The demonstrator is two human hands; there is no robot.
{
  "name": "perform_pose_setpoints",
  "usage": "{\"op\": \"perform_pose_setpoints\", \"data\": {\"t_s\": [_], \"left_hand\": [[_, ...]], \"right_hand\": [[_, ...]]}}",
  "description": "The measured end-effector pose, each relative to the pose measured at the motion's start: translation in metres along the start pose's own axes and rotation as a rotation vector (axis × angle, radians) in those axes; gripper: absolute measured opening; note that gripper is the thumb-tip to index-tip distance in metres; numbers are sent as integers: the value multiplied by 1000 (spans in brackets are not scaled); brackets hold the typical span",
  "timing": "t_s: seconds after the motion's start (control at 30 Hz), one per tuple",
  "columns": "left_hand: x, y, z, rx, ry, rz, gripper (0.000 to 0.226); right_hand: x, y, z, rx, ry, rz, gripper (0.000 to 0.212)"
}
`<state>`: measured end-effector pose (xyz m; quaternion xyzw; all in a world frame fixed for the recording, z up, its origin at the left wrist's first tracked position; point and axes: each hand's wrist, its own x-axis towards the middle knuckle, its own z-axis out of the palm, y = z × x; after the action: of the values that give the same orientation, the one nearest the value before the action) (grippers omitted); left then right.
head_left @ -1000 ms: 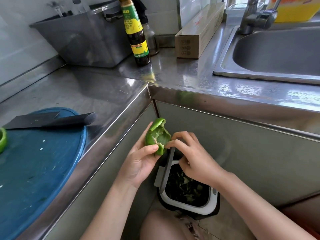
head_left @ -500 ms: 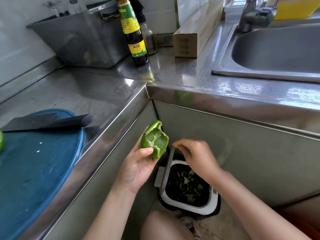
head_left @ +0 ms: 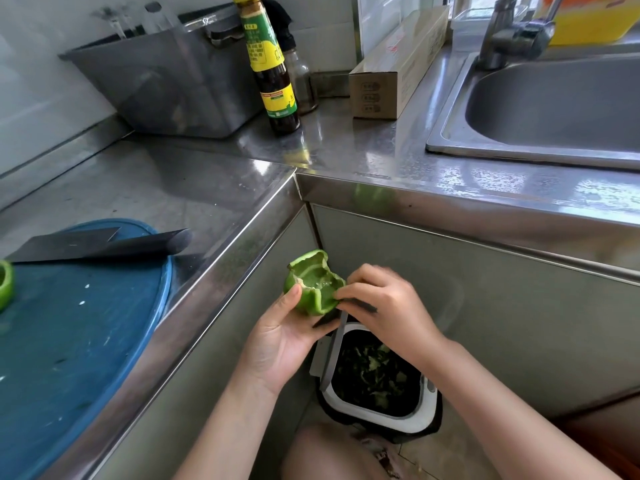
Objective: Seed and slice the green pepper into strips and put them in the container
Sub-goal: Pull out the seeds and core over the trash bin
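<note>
Left hand point(head_left: 277, 341), right hand point(head_left: 388, 306) on pepper point(head_left: 313, 289) above bin point(head_left: 374, 412)

Knife point(head_left: 104, 245) lies on board point(head_left: 79, 341), left of the sink point(head_left: 554, 109).

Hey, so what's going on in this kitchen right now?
A person is seeding a green pepper half over a small waste bin on the floor. The left hand cups the pepper from below, and the right hand pinches at its torn rim. Green scraps lie in the bin. Up on the counter, the knife lies on the blue cutting board with a second pepper piece at the board's left edge. No strips are cut yet.
</note>
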<state>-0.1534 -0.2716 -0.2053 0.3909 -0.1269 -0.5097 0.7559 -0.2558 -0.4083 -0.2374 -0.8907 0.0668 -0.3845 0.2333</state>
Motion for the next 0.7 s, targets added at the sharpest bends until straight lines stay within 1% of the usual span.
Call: {"op": "perform_pose_setpoints", "data": {"t_s": [0.07, 0.13, 0.23, 0.3, 0.33, 0.37, 0.4, 0.43, 0.47, 0.57, 0.7], "left_hand": [[0, 1, 0, -17, 26, -3, 61], [0, 2, 0, -26, 41, -8, 62], [-1, 3, -4, 13, 77, -15, 66], [-1, 4, -8, -12, 114, -6, 67], [-2, 4, -10, -32, 116, 2, 67], [-3, 4, -11, -42, 105, 9, 66], [-5, 4, -11, -40, 89, 13, 65], [-6, 3, -12, -30, 69, 13, 65], [-7, 2, -13, -20, 53, 10, 66], [-9, -1, -14, 9, -7, -9, 76], [-8, -4, -15, 24, -73, -20, 87]], "right_hand": [[0, -1, 0, 5, 29, -26, 19], [-1, -3, -2, 15, 31, -12, 21], [-3, -3, -8, 32, -16, 86, 25], [-5, 1, -9, -20, -52, 155, 30], [-6, 5, -7, -60, -57, 182, 25], [-8, 8, -5, -82, -62, 212, 12], [-9, 9, -4, -82, -61, 253, 6], [-9, 9, -2, -59, -63, 303, 17], [-10, 11, -1, -19, -68, 337, 22], [-6, 4, -3, 54, -39, 429, 16], [6, -11, -4, 194, -170, 540, 40]]}}
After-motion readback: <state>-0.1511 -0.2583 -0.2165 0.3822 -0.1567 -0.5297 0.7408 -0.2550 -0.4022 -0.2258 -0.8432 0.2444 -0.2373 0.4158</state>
